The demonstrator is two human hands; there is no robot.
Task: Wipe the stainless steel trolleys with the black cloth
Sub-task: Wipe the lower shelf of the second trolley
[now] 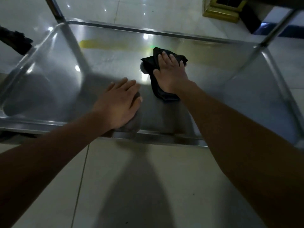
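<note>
A stainless steel trolley shelf [213,76] fills the upper half of the head view, shiny and reflecting lights. My right hand [171,74] lies flat on a crumpled black cloth [150,62] near the middle of the shelf, fingers spread and pressing it down. The cloth's tail runs back under my wrist. My left hand [118,102] rests palm down on the shelf close to its near rim, fingers straight, holding nothing.
Trolley uprights rise at the back left [56,10] and the right [269,35]. A curved rail [24,61] frames the left end. A dark object [14,40] sits at far left. A gold-coloured stand [222,10] stands on the tiled floor [131,186] beyond.
</note>
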